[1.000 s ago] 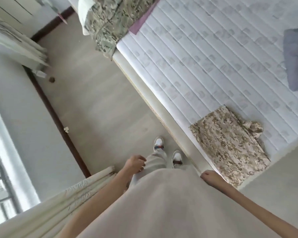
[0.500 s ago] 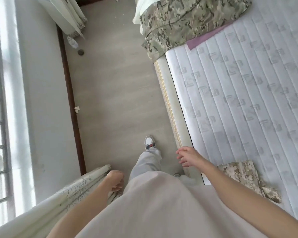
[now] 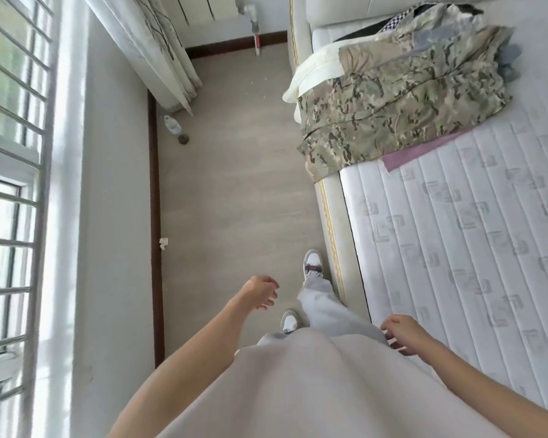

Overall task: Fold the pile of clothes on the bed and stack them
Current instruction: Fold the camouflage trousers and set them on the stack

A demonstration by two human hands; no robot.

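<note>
A pile of clothes [image 3: 402, 93] lies at the far end of the bed [image 3: 475, 248], topped by a green camouflage garment that hangs over the bed's edge. A cream garment [image 3: 314, 71], a purple one [image 3: 424, 150] and darker pieces show under and behind it. My left hand [image 3: 261, 292] hangs over the floor with fingers loosely curled, holding nothing. My right hand [image 3: 400, 335] is by my hip at the mattress edge, fingers loosely curled and empty. Both hands are far from the pile.
I stand in a floor strip between the bed's left side and the window wall [image 3: 114, 216]. A curtain [image 3: 152, 49] hangs ahead on the left, with a plastic bottle [image 3: 171, 124] and a small dark object [image 3: 183, 139] on the floor.
My view has swung toward the head of the bed; the folded tan camouflage piece near me has left the frame. My left hand swung forward, my right hand swung back to my hip.
</note>
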